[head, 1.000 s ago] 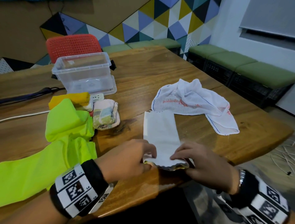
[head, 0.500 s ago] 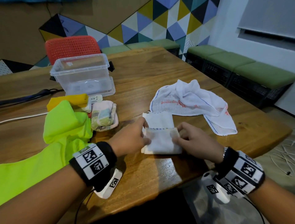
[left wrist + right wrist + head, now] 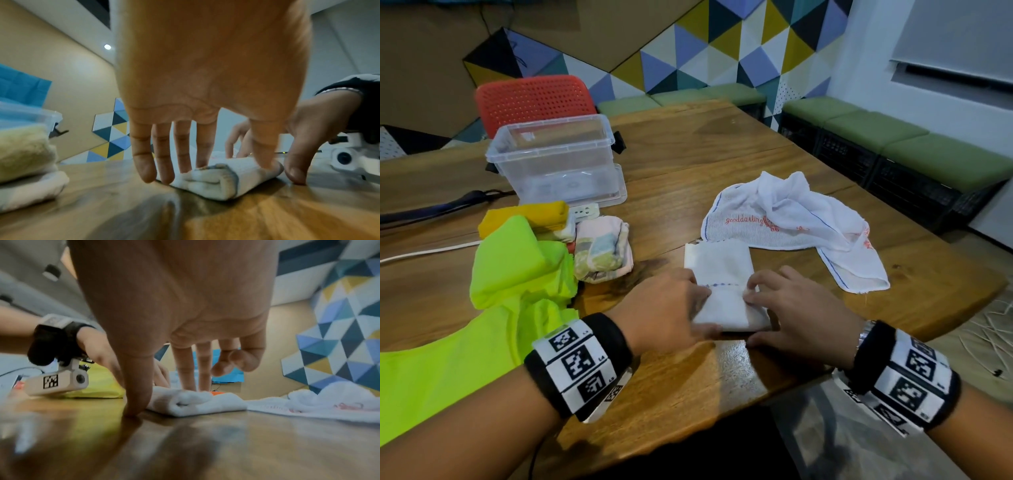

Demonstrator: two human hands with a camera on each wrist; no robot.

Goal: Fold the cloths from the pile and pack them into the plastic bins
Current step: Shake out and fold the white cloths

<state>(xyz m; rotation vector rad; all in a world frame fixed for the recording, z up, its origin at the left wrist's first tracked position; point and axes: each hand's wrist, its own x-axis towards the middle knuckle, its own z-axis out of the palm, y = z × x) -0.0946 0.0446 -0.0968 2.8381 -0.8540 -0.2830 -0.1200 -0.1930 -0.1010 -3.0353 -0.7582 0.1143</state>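
Observation:
A white cloth (image 3: 717, 267), folded into a short thick strip, lies near the table's front edge. My left hand (image 3: 667, 308) presses on its left side; in the left wrist view the straight fingers (image 3: 162, 162) come down on the layered cloth (image 3: 216, 178). My right hand (image 3: 794, 308) presses on the right side, two straight fingers (image 3: 185, 369) on the cloth (image 3: 195, 404) and the thumb on the wood. A clear plastic bin (image 3: 551, 150) stands at the back left. A crumpled white towel (image 3: 791, 219) with red lettering lies just behind the folded cloth.
A neon green cloth (image 3: 517, 274) spreads to the left, with a yellow cloth (image 3: 527, 216) and a pastel checked cloth (image 3: 602, 250) beside it. A white power strip (image 3: 585, 210) and cables lie near the bin. A red chair (image 3: 534, 99) stands behind the table.
Both hands lifted the long strip's near end and folded it away from me. The cloth is now about half as long, and the hands press on the fold.

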